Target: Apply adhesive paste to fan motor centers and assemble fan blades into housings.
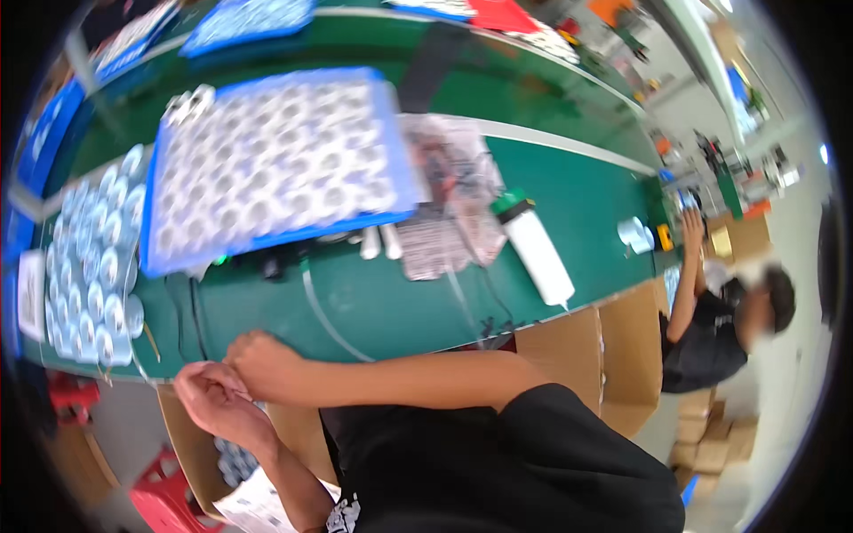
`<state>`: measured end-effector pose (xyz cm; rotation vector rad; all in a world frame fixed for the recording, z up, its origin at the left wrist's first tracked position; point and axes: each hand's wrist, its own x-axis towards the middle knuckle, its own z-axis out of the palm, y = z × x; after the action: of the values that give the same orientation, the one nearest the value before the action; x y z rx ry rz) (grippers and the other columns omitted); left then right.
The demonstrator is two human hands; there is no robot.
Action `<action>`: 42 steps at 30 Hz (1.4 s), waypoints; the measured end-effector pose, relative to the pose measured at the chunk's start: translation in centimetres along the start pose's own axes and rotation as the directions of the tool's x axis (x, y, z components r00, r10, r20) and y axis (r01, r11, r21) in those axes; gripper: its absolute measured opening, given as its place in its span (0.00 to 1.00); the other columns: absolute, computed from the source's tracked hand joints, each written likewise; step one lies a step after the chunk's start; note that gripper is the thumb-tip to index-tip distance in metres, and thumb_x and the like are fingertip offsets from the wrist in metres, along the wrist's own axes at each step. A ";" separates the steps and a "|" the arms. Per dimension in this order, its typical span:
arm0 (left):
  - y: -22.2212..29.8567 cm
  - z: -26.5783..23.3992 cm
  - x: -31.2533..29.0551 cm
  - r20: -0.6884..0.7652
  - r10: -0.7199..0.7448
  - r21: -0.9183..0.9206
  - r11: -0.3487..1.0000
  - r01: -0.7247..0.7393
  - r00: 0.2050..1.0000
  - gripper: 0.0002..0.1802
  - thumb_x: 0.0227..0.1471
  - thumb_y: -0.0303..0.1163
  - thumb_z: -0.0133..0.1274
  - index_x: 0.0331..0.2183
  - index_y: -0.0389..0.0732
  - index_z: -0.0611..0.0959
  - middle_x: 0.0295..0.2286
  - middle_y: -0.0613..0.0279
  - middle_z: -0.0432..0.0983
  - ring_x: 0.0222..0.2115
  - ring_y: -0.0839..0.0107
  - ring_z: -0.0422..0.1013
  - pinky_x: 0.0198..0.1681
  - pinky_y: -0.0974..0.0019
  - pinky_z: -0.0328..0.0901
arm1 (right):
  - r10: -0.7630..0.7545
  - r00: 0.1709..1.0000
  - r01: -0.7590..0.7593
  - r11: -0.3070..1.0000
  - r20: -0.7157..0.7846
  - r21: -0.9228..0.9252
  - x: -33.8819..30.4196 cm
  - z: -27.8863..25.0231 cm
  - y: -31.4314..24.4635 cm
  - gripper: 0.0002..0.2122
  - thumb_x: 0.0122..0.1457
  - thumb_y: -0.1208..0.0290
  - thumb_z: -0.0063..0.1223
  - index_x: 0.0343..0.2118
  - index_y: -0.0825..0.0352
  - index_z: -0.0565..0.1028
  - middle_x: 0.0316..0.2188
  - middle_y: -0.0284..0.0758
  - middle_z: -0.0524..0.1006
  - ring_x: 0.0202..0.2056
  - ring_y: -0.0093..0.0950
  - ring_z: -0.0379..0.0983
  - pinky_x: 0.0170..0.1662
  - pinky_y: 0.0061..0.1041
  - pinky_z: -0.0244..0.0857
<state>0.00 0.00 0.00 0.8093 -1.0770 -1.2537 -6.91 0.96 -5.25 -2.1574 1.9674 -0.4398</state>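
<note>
My left hand is at the near left edge of the green bench, its fingers curled in toward the palm. Right beside it, touching or nearly so, is my right hand, closed, with its back toward me. Anything held between them is hidden or too small to make out. Beyond the hands, a blue tray bears rows of white round parts. To the left, many pale-blue clear cup-like pieces stand together on the bench.
A white cylinder with a green end lies right of a crumpled printed sheet. Thin tubes cross the bench. Open cardboard boxes and a red stool stand on the near side. Another person works at right.
</note>
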 end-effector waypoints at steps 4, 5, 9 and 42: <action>0.0 1.8 0.7 0.143 -0.007 0.258 0.966 -0.031 0.990 0.27 0.66 0.36 0.40 0.14 0.37 0.66 0.14 0.67 0.60 0.16 0.81 0.53 0.22 0.72 0.50 | -0.119 0.959 0.129 0.991 -0.258 0.022 -1.3 0.3 -0.2 0.04 0.49 0.68 0.51 0.27 0.60 0.75 0.32 0.37 0.77 0.37 0.33 0.72 0.35 0.31 0.62; 0.1 2.0 0.7 0.174 -0.083 0.357 0.934 0.016 0.981 0.29 0.66 0.36 0.41 0.12 0.38 0.64 0.13 0.67 0.60 0.16 0.81 0.53 0.22 0.71 0.51 | -0.148 0.920 0.173 0.984 -0.362 0.038 -1.6 0.4 -0.2 0.04 0.49 0.69 0.51 0.27 0.61 0.75 0.32 0.38 0.77 0.37 0.35 0.72 0.35 0.32 0.63; -1.1 1.8 1.2 0.331 -0.083 0.323 0.946 -0.030 0.940 0.30 0.65 0.36 0.43 0.11 0.38 0.67 0.11 0.66 0.63 0.14 0.80 0.57 0.19 0.71 0.51 | 0.112 0.937 0.094 0.830 -0.330 0.550 -2.1 0.4 0.5 0.06 0.48 0.74 0.51 0.29 0.69 0.73 0.28 0.45 0.76 0.33 0.47 0.72 0.38 0.42 0.66; -0.6 0.6 2.8 0.482 -0.288 0.424 0.903 0.067 0.828 0.21 0.62 0.39 0.44 0.28 0.34 0.82 0.18 0.66 0.70 0.23 0.79 0.64 0.29 0.70 0.61 | -0.030 0.942 0.157 0.919 -0.333 0.362 -4.7 -3.7 -0.4 0.15 0.45 0.73 0.63 0.36 0.73 0.74 0.32 0.46 0.72 0.36 0.43 0.68 0.39 0.41 0.60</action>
<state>-0.85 -2.82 0.13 0.8980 -1.7862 -1.4984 -8.14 5.84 -2.09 -2.0246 1.7321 -1.1577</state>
